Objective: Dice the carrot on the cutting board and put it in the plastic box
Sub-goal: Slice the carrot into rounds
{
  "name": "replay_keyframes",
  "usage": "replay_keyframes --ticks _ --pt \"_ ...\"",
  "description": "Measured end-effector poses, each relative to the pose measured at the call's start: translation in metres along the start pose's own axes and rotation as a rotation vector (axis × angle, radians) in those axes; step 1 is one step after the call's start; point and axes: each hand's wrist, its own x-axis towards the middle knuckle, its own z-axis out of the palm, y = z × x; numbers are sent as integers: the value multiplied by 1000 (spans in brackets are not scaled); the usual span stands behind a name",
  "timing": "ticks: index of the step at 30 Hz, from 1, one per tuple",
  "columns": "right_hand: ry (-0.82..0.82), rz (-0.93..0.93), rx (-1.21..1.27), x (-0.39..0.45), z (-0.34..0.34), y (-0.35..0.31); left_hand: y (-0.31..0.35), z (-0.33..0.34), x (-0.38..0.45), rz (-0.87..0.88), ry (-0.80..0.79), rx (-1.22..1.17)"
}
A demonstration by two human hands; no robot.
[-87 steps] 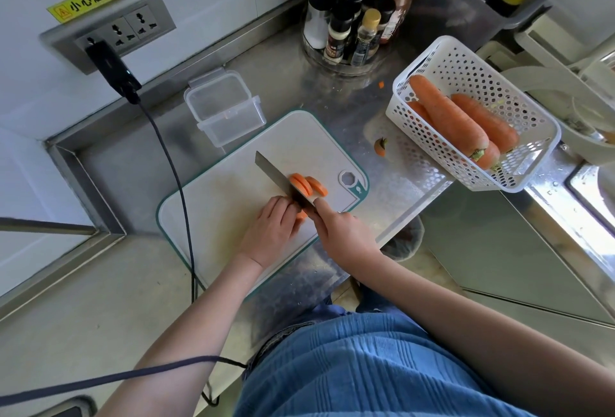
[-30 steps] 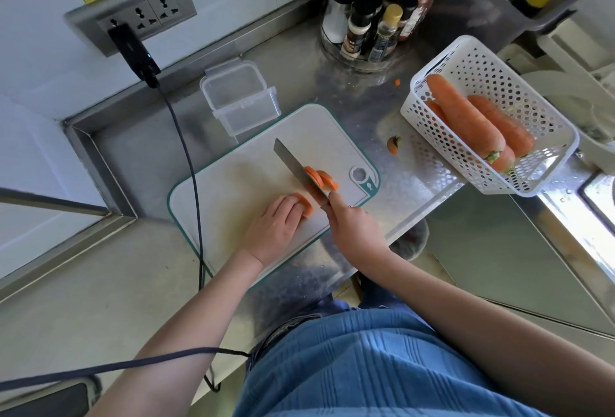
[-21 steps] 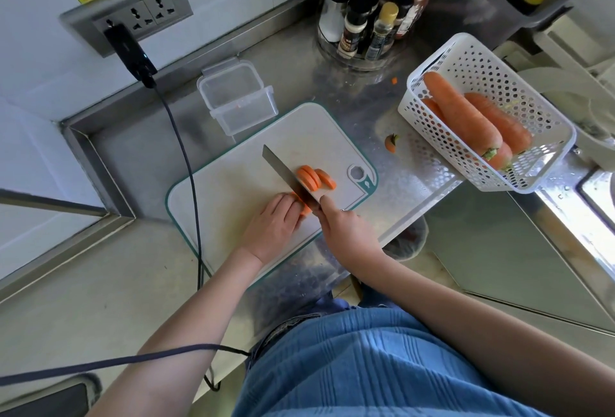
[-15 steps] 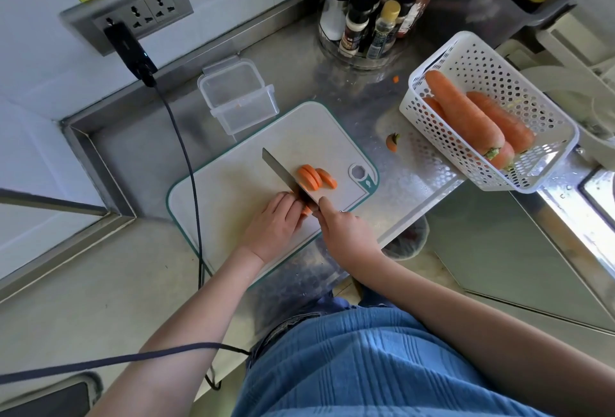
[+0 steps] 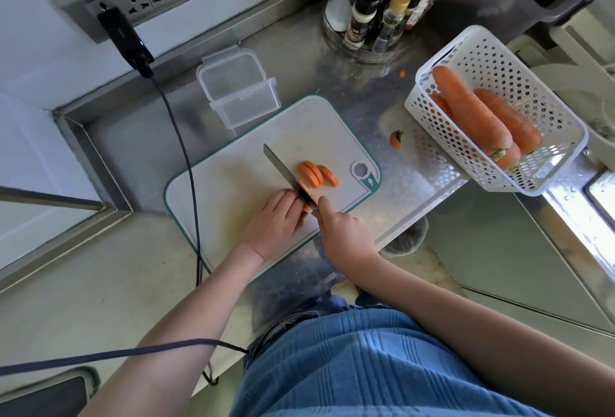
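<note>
Steel counter [image 5: 332,60]; knife [image 5: 283,172] slicing carrot [image 5: 307,206].

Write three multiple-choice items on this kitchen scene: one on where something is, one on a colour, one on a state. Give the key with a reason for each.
1. Where does the plastic box stand?
A. On the counter beyond the cutting board, near the wall
B. Inside the white basket
C. On the floor

2. What colour is the cutting board's edge?
A. Red
B. Teal green
C. Black

3. How is the knife being used?
A. It lies alone on the counter
B. It stands among the seasoning bottles
C. The right hand grips it, blade down at the carrot piece that the left hand holds

Key: 1 A, the box sits on the steel counter past the board's far edge. 2 B, a teal rim runs round the white board. 3 C, the blade meets the carrot beside the cut slices.
</note>
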Motion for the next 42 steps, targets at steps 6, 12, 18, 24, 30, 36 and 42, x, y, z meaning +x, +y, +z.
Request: replay_keyframes --ticks 6,12,18,24,30,36,42 --pt "-11 22 9 7 6 -1 -2 3 -2 30 35 -43" --pt "-42 27 2 15 4 -6 -4 5 -3 64 77 -14" --pt "-16 20 -33 13 2 -6 -3 7 -3 73 93 18" --pt "-12 23 -26 14 -2 -10 -2 6 -2 77 108 47" --pt "-7 23 -37 14 -3 -7 -1 6 -1 66 122 47" --pt "-10 50 27 8 -5 1 -3 7 -3 60 125 43" --pt "9 26 50 -1 -10 1 -1 5 -2 40 100 39"
